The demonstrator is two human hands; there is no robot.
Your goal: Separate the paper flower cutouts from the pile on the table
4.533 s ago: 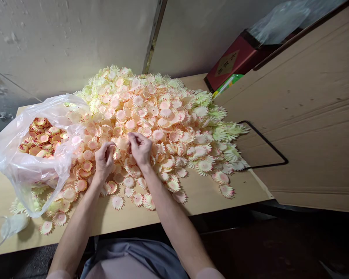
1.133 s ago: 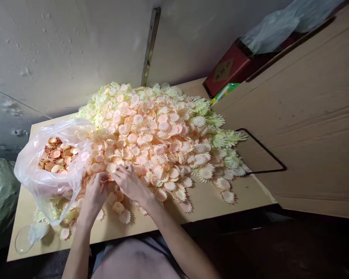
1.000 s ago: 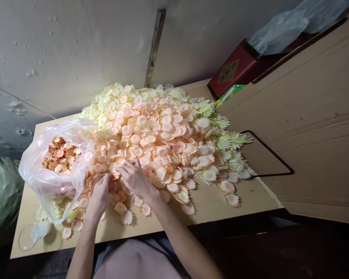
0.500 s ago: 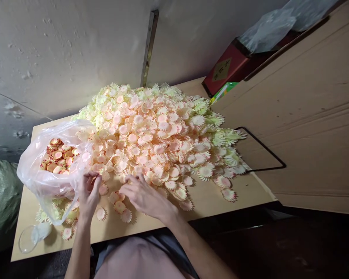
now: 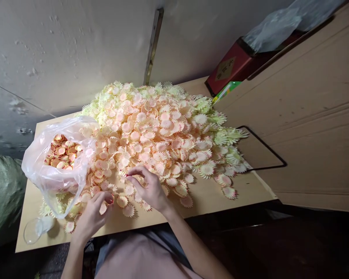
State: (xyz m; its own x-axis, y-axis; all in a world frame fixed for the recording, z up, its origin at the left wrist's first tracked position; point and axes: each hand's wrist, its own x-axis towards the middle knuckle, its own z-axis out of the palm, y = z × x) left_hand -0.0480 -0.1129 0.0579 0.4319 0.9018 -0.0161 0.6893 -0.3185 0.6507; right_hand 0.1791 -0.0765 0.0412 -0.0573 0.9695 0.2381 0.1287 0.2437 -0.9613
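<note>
A large heap of pale pink and cream artificial flower petal discs [image 5: 151, 135] with toothed edges covers the table. Close to the table's front edge, my left hand [image 5: 93, 215] is closed, its fingers curled around a red-edged flower disc [image 5: 110, 200]. My right hand [image 5: 151, 190] pinches with thumb and forefinger at a small flower disc [image 5: 122, 174] on the near side of the heap. Several loose discs [image 5: 129, 210] lie between the two hands. Left of the heap stands an open clear plastic bag [image 5: 36, 166] holding red-edged flower discs [image 5: 62, 153].
A small clear round container [image 5: 31, 231] sits at the table's [image 5: 43, 243] front left corner. Greenish discs lie under the bag. A bent black metal rod [image 5: 269, 147] and a large cardboard sheet [image 5: 308, 128] are on the right. Behind it is a red box [image 5: 229, 66].
My left hand has moved down and right, away from the bag's edge. My right hand has risen slightly and shifted right, now pinching. The view has moved a little.
</note>
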